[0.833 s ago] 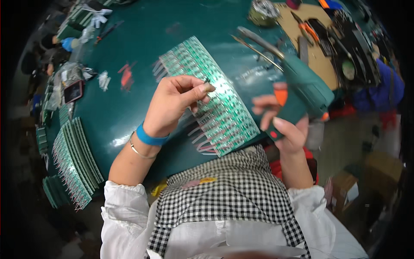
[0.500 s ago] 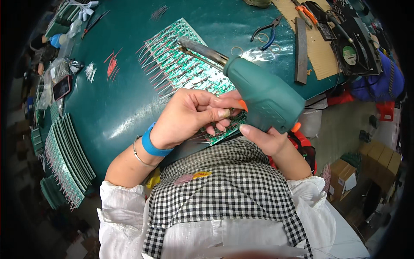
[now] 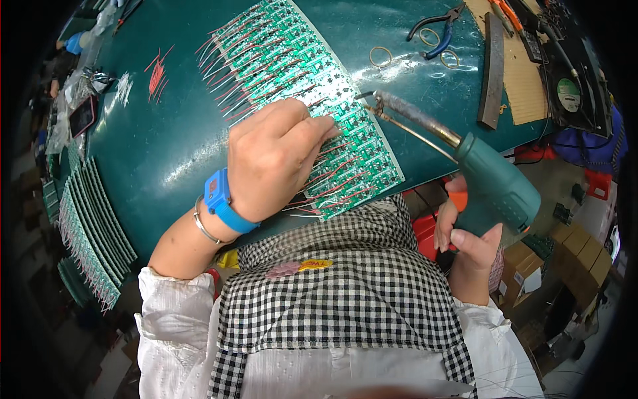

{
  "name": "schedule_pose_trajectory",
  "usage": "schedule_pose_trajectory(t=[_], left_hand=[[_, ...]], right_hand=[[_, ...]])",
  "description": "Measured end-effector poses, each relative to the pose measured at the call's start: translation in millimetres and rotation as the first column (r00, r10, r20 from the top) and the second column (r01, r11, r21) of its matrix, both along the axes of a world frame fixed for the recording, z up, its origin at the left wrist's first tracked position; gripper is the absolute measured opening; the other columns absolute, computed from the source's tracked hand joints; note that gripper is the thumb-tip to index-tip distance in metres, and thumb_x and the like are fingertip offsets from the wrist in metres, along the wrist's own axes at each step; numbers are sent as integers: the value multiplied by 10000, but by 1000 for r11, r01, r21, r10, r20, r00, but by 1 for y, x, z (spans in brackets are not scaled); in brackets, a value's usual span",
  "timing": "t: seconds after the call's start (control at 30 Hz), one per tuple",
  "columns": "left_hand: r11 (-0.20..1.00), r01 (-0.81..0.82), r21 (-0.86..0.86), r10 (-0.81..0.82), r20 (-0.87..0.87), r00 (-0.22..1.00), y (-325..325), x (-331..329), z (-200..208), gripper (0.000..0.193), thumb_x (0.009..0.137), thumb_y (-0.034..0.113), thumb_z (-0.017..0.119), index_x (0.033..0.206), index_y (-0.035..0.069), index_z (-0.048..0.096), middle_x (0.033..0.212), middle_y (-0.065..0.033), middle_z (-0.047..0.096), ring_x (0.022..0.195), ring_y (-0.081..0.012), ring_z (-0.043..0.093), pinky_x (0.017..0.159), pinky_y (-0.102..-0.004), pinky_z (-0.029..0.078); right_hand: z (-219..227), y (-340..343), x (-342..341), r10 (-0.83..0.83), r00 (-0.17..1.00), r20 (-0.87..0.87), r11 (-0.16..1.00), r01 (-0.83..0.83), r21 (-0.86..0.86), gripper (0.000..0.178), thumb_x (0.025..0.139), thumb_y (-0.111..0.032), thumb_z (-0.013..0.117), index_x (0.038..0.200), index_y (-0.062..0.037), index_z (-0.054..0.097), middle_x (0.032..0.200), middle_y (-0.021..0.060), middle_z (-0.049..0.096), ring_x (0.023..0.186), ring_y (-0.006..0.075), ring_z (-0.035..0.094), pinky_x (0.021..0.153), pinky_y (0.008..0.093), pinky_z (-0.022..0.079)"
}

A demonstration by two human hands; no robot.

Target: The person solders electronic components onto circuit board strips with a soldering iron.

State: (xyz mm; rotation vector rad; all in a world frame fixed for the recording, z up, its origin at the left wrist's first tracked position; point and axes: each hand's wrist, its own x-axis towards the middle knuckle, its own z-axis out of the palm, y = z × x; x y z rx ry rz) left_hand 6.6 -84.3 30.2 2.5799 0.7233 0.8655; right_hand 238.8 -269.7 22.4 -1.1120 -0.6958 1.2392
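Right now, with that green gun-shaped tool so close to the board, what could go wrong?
If the metal tip is hot, which the picture can't show, the green gun-shaped tool in the right hand might burn the nearby left hand or mark the circuit board. The left hand, over the board, might also snag the thin wires sticking out past its edge.

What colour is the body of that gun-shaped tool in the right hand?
The tool's body is dark green, seen best in the head view.
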Motion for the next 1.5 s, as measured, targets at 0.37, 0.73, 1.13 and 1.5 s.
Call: schedule_pose_trajectory(t=[0.37,0.73,1.13,1.5], left_hand=[[999,-26,-23,27,16,1000,6,1,-19,240,647,-18,733,868,66,687,670,-64,511,586,-240,560,494,-362,453],[998,-8,-67,10,29,1000,7,-1,-20,255,605,-53,688,835,56,665,670,-65,486,580,-236,548,488,-359,449],[997,-15,-75,15,-11,1000,8,-2,-18,236,587,-38,654,805,50,656,663,-68,458,575,-247,538,485,-368,450],[996,-5,-92,3,-27,1000,9,-1,-17,223,660,-41,757,865,40,724,656,-58,534,541,-212,542,478,-323,420]], right_hand=[[-1,-6,4,134,982,-134,985,-146,-90,562,701,10,651,1208,152,454,904,169,586,568,164,563,509,243,451],[-3,-6,-4,36,991,-129,985,-57,-161,529,672,25,676,1153,120,477,894,160,562,565,170,565,513,260,483],[6,3,-5,-6,981,-191,995,-13,-95,577,654,-72,719,1144,109,475,656,121,532,509,162,511,457,255,434],[-6,-5,-10,15,1000,10,987,-14,-157,430,721,-69,669,1064,53,440,581,93,503,449,170,499,402,287,457]])
